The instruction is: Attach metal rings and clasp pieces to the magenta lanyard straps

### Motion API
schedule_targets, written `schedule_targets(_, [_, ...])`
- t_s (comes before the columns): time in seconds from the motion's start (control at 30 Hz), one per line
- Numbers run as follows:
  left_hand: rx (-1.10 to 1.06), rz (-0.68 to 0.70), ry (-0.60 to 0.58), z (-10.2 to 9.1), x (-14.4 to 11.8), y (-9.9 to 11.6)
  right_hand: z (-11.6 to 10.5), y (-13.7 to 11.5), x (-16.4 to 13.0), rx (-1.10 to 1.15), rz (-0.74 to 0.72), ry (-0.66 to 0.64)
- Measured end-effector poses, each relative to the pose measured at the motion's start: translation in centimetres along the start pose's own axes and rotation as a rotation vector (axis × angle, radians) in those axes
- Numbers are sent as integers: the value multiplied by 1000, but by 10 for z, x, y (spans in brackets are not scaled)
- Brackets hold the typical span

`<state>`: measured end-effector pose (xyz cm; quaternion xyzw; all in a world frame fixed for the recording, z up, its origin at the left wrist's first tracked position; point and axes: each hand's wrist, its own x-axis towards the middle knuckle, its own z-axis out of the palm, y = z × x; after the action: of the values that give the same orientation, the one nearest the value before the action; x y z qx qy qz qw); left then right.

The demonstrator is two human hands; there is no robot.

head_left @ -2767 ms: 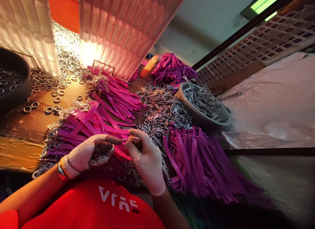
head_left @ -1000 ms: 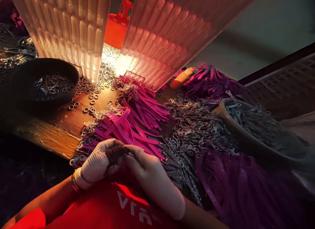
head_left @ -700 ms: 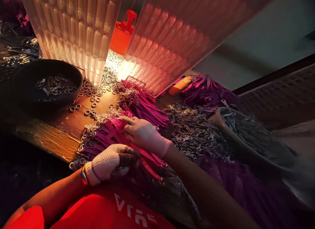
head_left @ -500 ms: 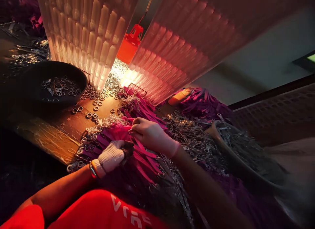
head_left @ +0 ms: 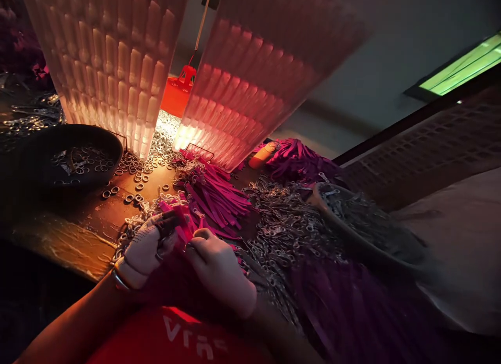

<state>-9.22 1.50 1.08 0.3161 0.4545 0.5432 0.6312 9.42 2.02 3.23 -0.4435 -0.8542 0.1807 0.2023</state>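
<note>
The right hand has drawn back from the strap pile at mid-frame to lower centre, meeting the gloved left hand again. Both hands close their fingers on 1 pink strap, which runs between them just above the red shirt. Behind the hands lies the heap of pink straps, edged with metal rings on the wooden table. To the right spreads a grey mass of metal clasps. A dark bowl of rings sits at the left edge, below 2 lit ribbed panels.
</note>
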Motion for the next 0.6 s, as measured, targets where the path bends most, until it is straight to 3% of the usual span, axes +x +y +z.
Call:
schedule_targets(0.1, [100, 38, -14, 0, -2, 3, 12, 0, -5, -23, 80, 71])
schedule_targets(0.2, [41, -45, -91, 9, 2, 5, 13, -1, -6, -20, 89, 86])
schedule_targets(0.3, [-13, -126, -149, 21, 11, 7, 2, 2, -13, 57, 27, 112])
schedule_targets(0.47, [56, -178, -230, 49, 16, 4, -24, 27, -33, 124, 44, 353])
schedule_targets(0.6, [190, -178, -332, 73, 14, -9, -35, 44, -42, 22, 62, 331])
